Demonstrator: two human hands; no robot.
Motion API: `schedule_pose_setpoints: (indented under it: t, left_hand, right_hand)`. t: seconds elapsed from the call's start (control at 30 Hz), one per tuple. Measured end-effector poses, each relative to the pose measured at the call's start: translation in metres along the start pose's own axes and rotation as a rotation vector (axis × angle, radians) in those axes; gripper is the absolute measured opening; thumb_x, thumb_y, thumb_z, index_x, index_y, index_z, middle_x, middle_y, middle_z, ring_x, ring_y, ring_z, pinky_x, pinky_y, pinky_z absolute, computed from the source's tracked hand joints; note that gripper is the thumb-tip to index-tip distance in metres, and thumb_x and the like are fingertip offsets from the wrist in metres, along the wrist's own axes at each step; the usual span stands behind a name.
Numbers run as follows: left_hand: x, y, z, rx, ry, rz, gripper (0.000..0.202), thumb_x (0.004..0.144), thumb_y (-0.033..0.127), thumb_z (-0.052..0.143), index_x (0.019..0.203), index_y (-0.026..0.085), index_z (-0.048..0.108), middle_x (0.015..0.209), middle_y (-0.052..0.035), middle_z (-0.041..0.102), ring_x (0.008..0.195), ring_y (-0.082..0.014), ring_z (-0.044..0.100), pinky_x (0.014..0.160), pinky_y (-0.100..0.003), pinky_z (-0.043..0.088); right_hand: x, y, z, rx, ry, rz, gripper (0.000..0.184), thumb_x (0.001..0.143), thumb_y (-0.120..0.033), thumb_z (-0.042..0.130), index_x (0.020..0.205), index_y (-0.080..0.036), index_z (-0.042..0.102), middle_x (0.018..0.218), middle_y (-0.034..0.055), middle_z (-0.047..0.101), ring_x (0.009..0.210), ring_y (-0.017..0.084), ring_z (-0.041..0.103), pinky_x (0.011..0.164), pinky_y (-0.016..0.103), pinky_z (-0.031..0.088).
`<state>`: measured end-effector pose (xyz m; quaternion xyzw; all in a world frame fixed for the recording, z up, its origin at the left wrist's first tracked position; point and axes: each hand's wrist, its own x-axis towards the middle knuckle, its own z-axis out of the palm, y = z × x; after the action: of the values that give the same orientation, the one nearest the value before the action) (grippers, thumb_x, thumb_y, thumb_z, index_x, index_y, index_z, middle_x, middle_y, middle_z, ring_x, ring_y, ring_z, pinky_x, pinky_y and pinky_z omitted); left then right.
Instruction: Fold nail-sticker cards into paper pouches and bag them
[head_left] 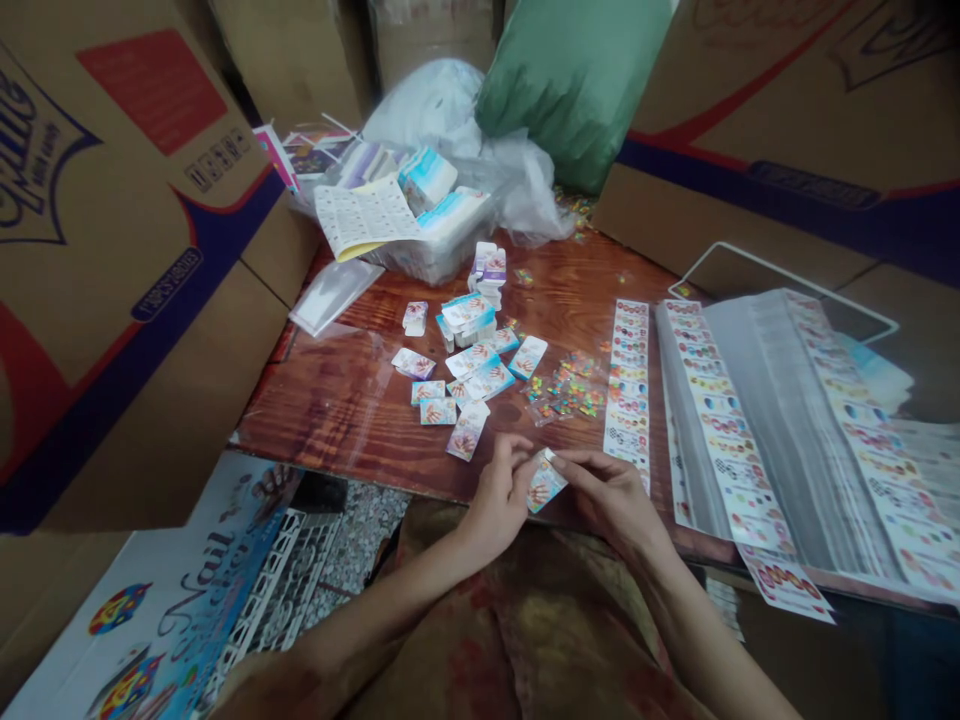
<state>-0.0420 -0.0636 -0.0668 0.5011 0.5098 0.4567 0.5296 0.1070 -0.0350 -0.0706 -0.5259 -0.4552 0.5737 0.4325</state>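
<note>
My left hand (501,492) and my right hand (611,492) meet at the near edge of a wooden table (345,400). Together they pinch one small printed card packet (545,483), fingers closed on its left and right ends. Just beyond the hands lies a scatter of several similar small packets (469,375) and a heap of tiny colourful nail stickers (568,388). A long strip of sticker sheets (628,380) lies to the right of that heap.
A fanned stack of sticker sheets (780,430) covers the table's right side. A clear bag with booklets and packets (420,220), a white bag and a green bag (570,80) sit at the back. Cardboard boxes (127,250) surround the table; a "Nail" box (187,610) lies lower left.
</note>
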Motion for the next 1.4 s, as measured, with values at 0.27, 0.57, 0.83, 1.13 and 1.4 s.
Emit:
schedule_pose_setpoints:
  t: [0.27,0.57,0.83,1.13,1.4]
  left_hand:
    - [-0.002,0.004,-0.005,-0.035,0.055,-0.039,0.021,0.090,0.024,0.045,0.110,0.020,0.046,0.084,-0.0010,0.058,0.078,-0.0135,0.057,0.072,-0.025,0.044]
    - [-0.005,0.017,-0.036,0.108,0.194,-0.014,0.022,0.090,0.025,0.041,0.095,0.018,0.061,0.089,-0.0038,0.066,0.078,-0.0155,0.060,0.072,-0.026,0.046]
    - [0.019,0.009,-0.147,0.767,0.878,-0.106,0.023,0.089,0.023,0.040,0.102,0.019,0.058,0.086,-0.0067,0.064,0.077,-0.0214,0.059,0.072,-0.031,0.043]
    - [0.028,-0.007,-0.156,0.997,0.813,-0.185,0.032,0.089,0.021,0.039,0.113,0.015,0.060,0.106,-0.0150,0.063,0.094,-0.0272,0.060,0.079,-0.036,0.044]
    - [0.026,-0.011,-0.152,1.212,0.817,-0.171,0.039,0.090,0.031,0.041,0.119,0.012,0.061,0.108,-0.0181,0.057,0.099,-0.0328,0.053,0.085,-0.043,0.042]
  right_hand:
    - [-0.006,-0.006,-0.001,-0.144,-0.174,-0.261,0.015,0.079,-0.035,0.069,0.083,-0.023,0.076,0.080,0.0038,0.069,0.077,0.017,0.063,0.071,0.028,0.050]
    - [-0.004,-0.004,0.001,-0.451,-0.171,-0.413,0.035,0.092,-0.044,0.048,0.111,-0.023,0.069,0.099,0.0077,0.069,0.093,0.021,0.064,0.081,0.034,0.050]
    - [0.071,-0.011,-0.055,-1.320,0.492,-0.195,0.053,0.088,-0.037,0.050,0.129,-0.002,0.049,0.105,0.0249,0.063,0.094,0.033,0.061,0.082,0.045,0.045]
    - [0.077,-0.020,-0.065,-1.355,0.509,-0.184,0.040,0.090,-0.028,0.043,0.121,-0.008,0.058,0.095,0.0187,0.065,0.083,0.028,0.061,0.076,0.038,0.044]
    - [0.071,-0.039,-0.108,-1.402,0.707,-0.012,0.059,0.083,-0.042,0.059,0.128,-0.004,0.052,0.103,0.0250,0.061,0.097,0.037,0.056,0.082,0.046,0.040]
